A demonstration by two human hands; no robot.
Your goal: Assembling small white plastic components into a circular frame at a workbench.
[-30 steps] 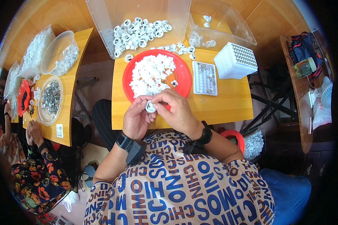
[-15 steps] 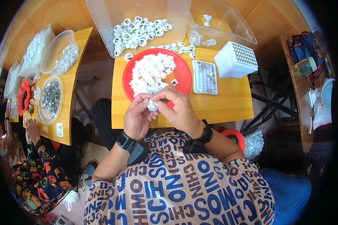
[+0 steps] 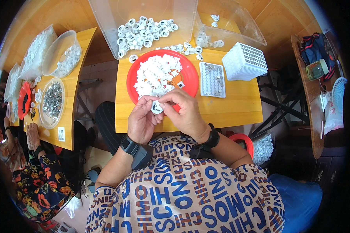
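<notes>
In front of my chest, over the near edge of the table, a small round white plastic part (image 3: 156, 107) with a dark slot faces up. My left hand (image 3: 141, 122) is closed around it, thumb and fingers at its left edge. The thumb and forefinger of my right hand (image 3: 186, 113) pinch at its right edge; what the fingertips cover is hidden. Just beyond my hands lies a red round tray (image 3: 193, 83) heaped with small white plastic pieces (image 3: 156, 75).
Right of the tray sit a white grid tray (image 3: 212, 93) of coin-like discs and a stack of white trays (image 3: 237, 64). Behind is a clear bin (image 3: 105, 23) with round white parts. At the left table (image 3: 87, 42), another person's hand (image 3: 33, 136) rests beside a dish of metal parts.
The round white part has turned in my fingers, so its dark slot now shows. Both hands stay in nearly the same place.
</notes>
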